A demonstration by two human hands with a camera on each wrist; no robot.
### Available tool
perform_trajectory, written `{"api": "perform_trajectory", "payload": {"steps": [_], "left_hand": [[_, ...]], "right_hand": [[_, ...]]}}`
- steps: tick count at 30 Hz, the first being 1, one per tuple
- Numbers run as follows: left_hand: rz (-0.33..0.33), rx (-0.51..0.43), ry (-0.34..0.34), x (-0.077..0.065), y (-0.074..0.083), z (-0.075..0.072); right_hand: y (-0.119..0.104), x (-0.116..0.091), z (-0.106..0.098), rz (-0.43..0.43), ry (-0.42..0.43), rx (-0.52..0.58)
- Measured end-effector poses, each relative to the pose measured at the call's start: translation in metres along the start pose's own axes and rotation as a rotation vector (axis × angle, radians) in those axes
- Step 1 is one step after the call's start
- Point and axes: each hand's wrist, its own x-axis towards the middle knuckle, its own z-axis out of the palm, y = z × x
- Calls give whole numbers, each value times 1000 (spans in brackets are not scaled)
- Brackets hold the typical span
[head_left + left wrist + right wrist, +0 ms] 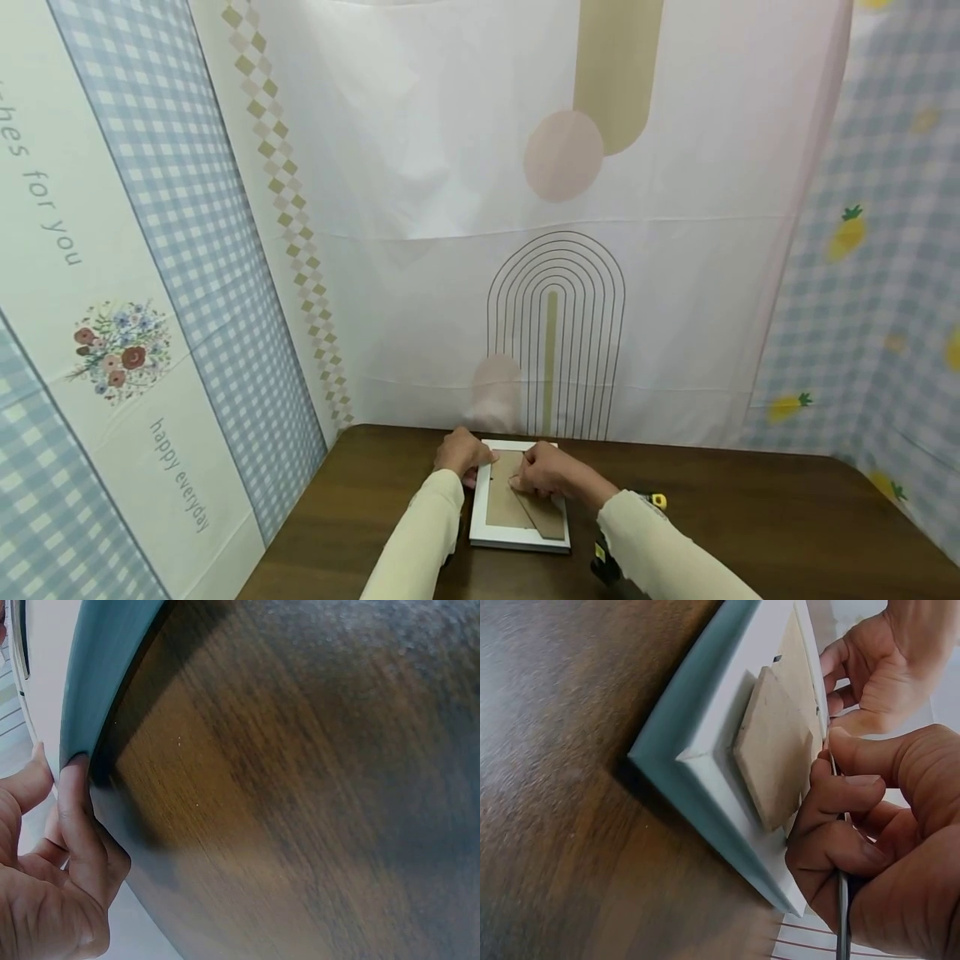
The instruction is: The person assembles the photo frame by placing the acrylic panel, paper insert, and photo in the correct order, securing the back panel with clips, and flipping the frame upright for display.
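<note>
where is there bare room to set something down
Bare tabletop spreads left of the left sleeve and right of the yellow item by the right sleeve. Crowded: around the white frame, with left hand and right hand there.

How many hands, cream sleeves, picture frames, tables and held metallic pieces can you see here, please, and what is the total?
Hands: 2 (left hand, right hand)
Cream sleeves: 2 (left sleeve, right sleeve)
Picture frame: 1
Table: 1
Slim metallic piece: 1
Total: 7
</note>
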Motion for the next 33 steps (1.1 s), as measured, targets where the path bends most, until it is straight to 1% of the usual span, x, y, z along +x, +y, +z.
{"api": "perform_trajectory", "payload": {"steps": [1, 2, 3, 5, 6, 8, 12, 21, 24, 28, 29, 31, 33], "left_hand": [[4, 5, 1, 3, -2, 2], [5, 5, 0, 2, -2, 2], [-3, 6, -4, -4, 1, -2], [-10, -1, -9, -10, 4, -4], [-19, -6, -12, -17, 7, -8], [-24, -11, -12, -23, 9, -10], [-20, -7, -1, -26, 11, -12], [-11, 11, -17, -31, 16, -20], [-5, 13, -19, -31, 16, -21], [-5, 0, -35, -27, 14, -20], [-5, -1, -39, -26, 13, -20], [19, 6, -42, -12, 4, -11], [18, 16, -41, -11, 3, -10]], "right_hand": [[1, -1, 1, -12, 3, -1], [1, -3, 1, -26, 7, -5], [2, -4, 2, -39, 9, -10], [4, -6, 2, -56, 16, -24], [4, -7, 2, -59, 19, -32], [6, -9, 0, -68, 21, -46], [8, -13, -2, -91, 21, -89], [11, -22, -4, -241, -11, -124], [10, -24, -3, -279, -3, -142], [10, -26, 0, -298, 26, -169], [10, -27, 0, -302, 31, -175], [11, -29, 2, -312, 35, -185], [12, -30, 3, -323, 32, -195]]}}
